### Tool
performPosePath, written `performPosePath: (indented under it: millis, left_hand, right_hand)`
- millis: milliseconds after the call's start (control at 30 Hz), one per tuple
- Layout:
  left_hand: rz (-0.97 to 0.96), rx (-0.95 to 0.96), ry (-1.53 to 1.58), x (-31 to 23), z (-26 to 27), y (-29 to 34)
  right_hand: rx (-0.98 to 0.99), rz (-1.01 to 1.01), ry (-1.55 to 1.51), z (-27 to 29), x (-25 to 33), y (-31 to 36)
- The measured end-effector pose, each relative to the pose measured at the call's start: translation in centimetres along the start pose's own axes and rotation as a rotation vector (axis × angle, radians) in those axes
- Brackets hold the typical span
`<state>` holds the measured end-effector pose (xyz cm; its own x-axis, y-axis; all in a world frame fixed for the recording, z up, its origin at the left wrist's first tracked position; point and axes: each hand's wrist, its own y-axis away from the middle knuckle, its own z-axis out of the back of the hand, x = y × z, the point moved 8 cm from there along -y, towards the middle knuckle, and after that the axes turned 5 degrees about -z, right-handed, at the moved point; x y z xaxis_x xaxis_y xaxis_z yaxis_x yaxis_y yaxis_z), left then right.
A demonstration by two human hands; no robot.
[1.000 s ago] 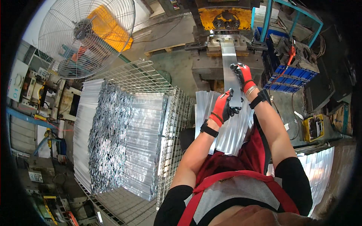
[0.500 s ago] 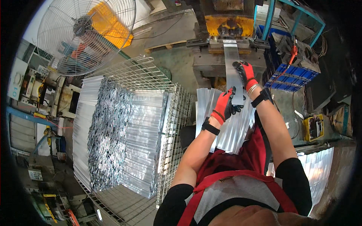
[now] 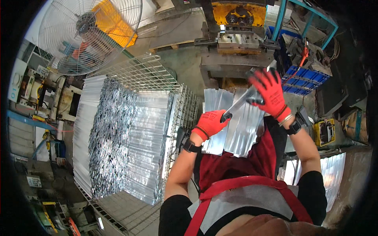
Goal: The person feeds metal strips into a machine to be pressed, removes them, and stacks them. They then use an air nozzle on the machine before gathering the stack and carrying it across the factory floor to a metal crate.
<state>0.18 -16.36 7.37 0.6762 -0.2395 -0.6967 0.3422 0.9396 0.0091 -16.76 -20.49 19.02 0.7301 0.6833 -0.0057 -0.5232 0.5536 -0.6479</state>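
My left hand (image 3: 211, 122), in a red glove with black fingertips, pinches the near end of a thin silvery metal strip (image 3: 240, 104). The strip slants up to the right and passes behind my right hand (image 3: 268, 91). That hand, gloved alike, has its fingers spread and slightly blurred, with the thumb beside the strip; whether it touches is hard to tell. Below both hands, a pile of similar metal strips (image 3: 243, 135) lies over my lap. Ahead stands a press with a metal die block (image 3: 238, 41) under its yellow part (image 3: 220, 15); no strip lies on the die.
A wire mesh cage (image 3: 182, 118) full of stacked metal strips (image 3: 147, 137) stands at my left. Beyond it is a large fan (image 3: 88, 35). Blue crates (image 3: 305, 80) and a yellow bin (image 3: 326, 133) stand to the right, with more strips (image 3: 334, 177) near my right elbow.
The strip has come off the die and swung into a slant between my hands. My left hand moved left and nearer me; my right hand moved right and spread its fingers.
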Motion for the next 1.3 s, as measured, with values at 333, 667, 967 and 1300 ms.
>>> performPosePath:
  millis: [333, 667, 967, 1300]
  left_hand:
    - [-0.144, -0.927, 0.188, 0.1, 7.9, 0.3]
    - [0.233, 0.084, 1.532, -2.9, -7.0, -6.2]
    - [0.287, -0.081, 1.492, 0.9, -7.0, -8.5]
    - [0.261, -0.034, 1.505, -0.3, -6.7, -8.8]
  right_hand:
    - [0.286, -0.538, -0.61, -6.7, -4.9, 2.0]
    - [-0.035, -0.996, -1.322, -18.9, -12.4, 1.1]
    - [-0.012, -0.981, -1.705, -21.3, -11.0, -0.8]
    - [0.067, -1.103, -1.613, -21.7, -11.7, -0.3]
